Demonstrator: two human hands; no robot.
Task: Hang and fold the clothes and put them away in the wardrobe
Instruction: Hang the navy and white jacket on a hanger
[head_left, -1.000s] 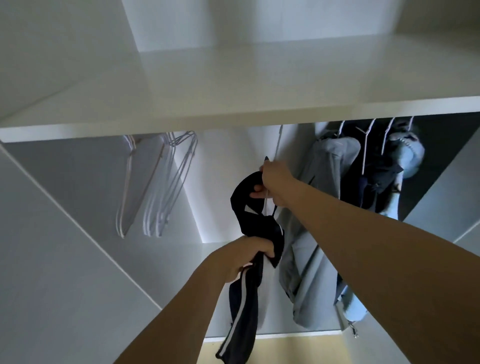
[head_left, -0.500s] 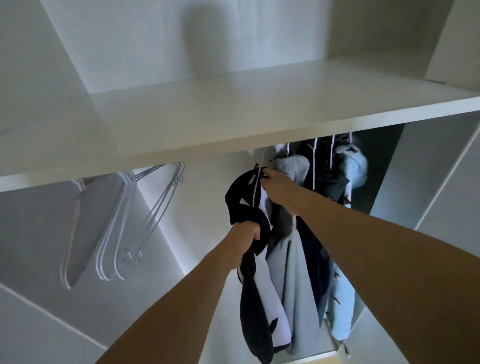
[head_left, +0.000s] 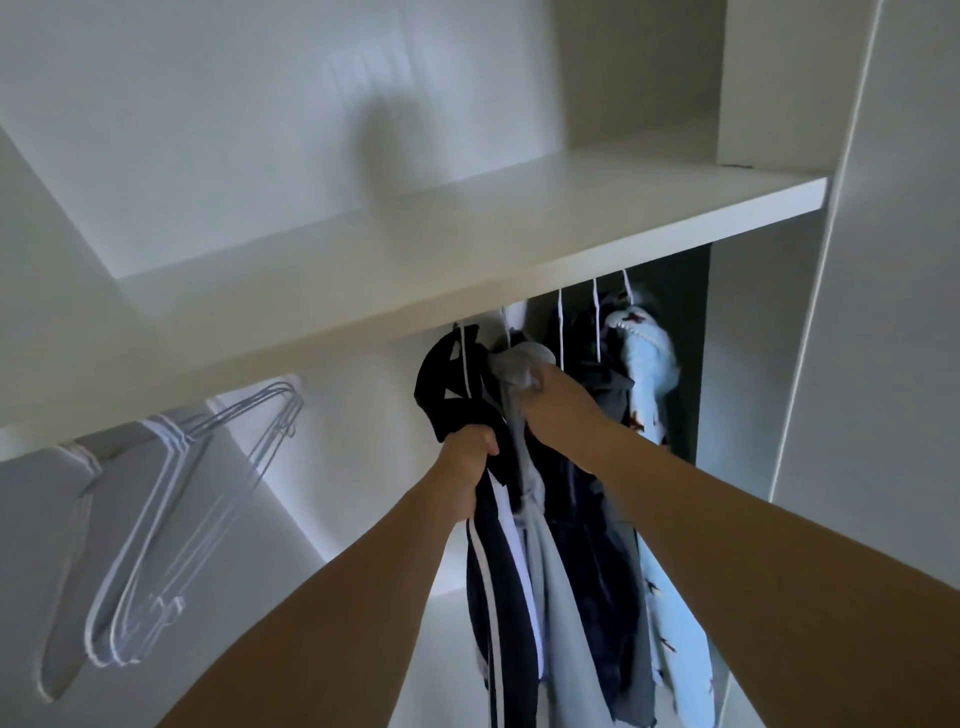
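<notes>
Under the white shelf (head_left: 467, 244) of the wardrobe, a dark garment (head_left: 452, 395) with white stripes is held up beside the clothes already hung. It is gripped by the left hand (head_left: 467, 470), whose fingers are curled tightly round a bunched fold of the fabric about midway down, so that the upper part loops above the fist and the striped lower part hangs straight below it. A white hanger neck is seen running up through the loop toward the underside of the shelf; whether its hook is on the rail cannot be told, as the rail is hidden.

Just to the right, a pale grey garment (head_left: 519, 364) is held at its top by the right hand (head_left: 558, 410), with the fingers closed round the cloth. Both garments touch each other. Further right hang a dark blue garment (head_left: 587, 545) and a light blue patterned one (head_left: 649, 364), each on a white hanger whose neck rises behind the shelf edge.

Well apart to the left, several bare white hangers (head_left: 171, 519) are hung together in a tilted cluster.
</notes>
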